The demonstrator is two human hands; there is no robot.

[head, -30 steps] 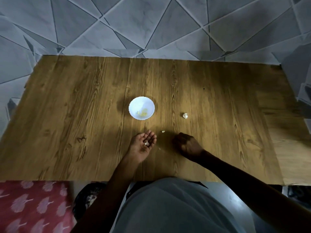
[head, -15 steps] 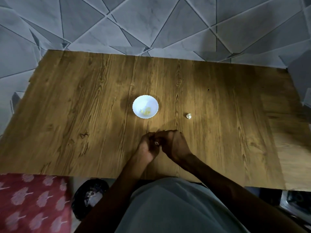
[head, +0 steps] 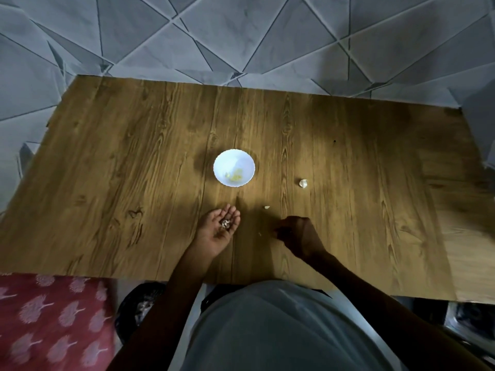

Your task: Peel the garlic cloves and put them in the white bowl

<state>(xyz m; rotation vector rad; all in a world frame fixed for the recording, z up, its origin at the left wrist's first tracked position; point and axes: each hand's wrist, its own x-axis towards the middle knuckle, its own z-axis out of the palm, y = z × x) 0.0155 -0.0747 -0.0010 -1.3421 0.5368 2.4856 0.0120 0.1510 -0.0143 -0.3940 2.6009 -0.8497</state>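
Lying beyond two hands (head: 219,229) (head: 297,234): one white bowl (head: 229,159), two garlic pieces (head: 303,183) (head: 266,207).

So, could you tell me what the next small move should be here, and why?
Probably the right hand pinches up the small scrap lying just beside it and drops it into the upturned left hand, which already cups similar bits.
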